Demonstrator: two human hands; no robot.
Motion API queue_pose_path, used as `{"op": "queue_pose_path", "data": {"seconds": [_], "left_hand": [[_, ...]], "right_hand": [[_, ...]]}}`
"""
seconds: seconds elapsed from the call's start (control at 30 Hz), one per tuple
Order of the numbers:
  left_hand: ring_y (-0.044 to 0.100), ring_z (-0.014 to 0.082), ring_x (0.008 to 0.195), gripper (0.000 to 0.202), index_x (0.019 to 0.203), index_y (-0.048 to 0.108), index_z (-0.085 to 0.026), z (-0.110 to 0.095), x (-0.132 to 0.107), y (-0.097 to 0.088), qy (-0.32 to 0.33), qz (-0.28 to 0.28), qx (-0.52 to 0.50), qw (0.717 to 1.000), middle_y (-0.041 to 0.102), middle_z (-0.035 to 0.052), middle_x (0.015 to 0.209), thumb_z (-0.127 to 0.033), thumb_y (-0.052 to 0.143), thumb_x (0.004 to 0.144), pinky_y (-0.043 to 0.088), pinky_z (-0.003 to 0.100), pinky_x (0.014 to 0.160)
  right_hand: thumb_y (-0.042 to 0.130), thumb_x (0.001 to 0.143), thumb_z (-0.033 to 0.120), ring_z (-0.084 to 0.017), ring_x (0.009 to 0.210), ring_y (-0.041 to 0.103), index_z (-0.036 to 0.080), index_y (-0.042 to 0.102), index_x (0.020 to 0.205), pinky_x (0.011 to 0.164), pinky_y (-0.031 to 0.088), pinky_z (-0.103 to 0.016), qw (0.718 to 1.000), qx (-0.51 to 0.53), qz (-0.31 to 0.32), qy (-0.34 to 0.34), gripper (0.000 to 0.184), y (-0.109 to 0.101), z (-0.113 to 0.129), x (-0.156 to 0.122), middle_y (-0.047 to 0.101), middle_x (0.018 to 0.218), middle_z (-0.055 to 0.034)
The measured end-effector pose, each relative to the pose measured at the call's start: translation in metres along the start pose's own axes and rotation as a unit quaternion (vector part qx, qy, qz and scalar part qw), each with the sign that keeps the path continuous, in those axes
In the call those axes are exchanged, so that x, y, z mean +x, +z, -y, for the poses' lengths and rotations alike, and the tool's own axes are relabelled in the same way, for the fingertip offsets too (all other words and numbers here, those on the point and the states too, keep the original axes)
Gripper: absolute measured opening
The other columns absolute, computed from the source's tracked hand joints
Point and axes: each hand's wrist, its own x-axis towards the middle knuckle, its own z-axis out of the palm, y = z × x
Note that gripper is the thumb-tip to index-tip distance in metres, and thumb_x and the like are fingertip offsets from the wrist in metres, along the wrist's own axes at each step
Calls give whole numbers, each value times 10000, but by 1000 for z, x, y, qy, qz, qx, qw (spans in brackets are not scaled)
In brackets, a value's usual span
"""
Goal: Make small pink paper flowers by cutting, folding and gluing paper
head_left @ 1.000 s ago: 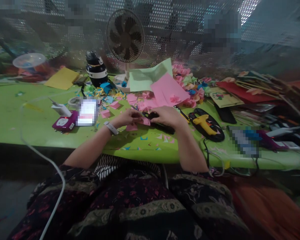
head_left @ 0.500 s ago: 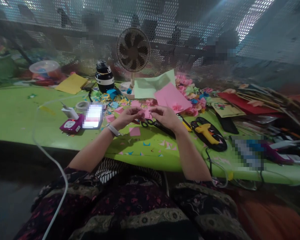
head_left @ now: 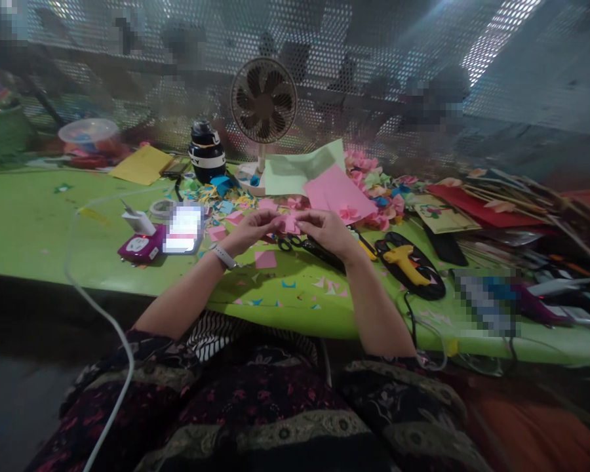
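Note:
Both hands are raised a little above the green table (head_left: 39,229) and pinch one small folded pink paper piece (head_left: 289,224) between them. My left hand (head_left: 254,229), with a white watch on its wrist, grips the piece's left side. Fingers of my right hand (head_left: 327,231) close on its right side. Black-handled scissors (head_left: 305,247) lie on the table just under the hands. A loose pink paper square (head_left: 265,259) lies in front of my left hand, among small coloured paper scraps.
A yellow glue gun (head_left: 404,257) lies right of the hands on a black mat. Pink and green sheets (head_left: 324,180), paper flowers, a small fan (head_left: 263,105) and a black bottle (head_left: 206,155) stand behind. A phone (head_left: 183,229) and white cable lie left. Cards and sticks pile at right.
The hands lifted the pink piece off the table, uncovering the scissors beneath them. The view tilted upward a second ago and has since held nearly still.

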Motion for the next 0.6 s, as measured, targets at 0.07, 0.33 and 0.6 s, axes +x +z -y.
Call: {"op": "queue_pose_path", "data": {"seconds": [0.07,0.33,0.6], "left_hand": [[726,136,795,487,988,677,-162,0,0,0,1,-1,-1,1000,720,38,880,-567,822,758,569,190,603],[714,133,801,438,987,674,-166,-2,-2,1,5,-9,18,1000,707,33,885,-536,802,791,571,200,620],[712,126,798,398,990,676,-161,-2,-2,0,12,-3,23,1000,711,40,890,-509,777,826,563,192,622]], "right_hand": [[657,811,338,-186,777,656,153,752,967,750,531,-322,1000,8,5,-2,260,0,0,0,744,861,-61],[659,819,328,-186,777,659,158,756,965,744,534,-321,1000,9,8,5,244,0,-1,0,745,849,-52],[639,813,304,-195,809,678,159,747,957,780,539,-326,999,26,20,4,231,1,-4,1,756,896,-61]]}}
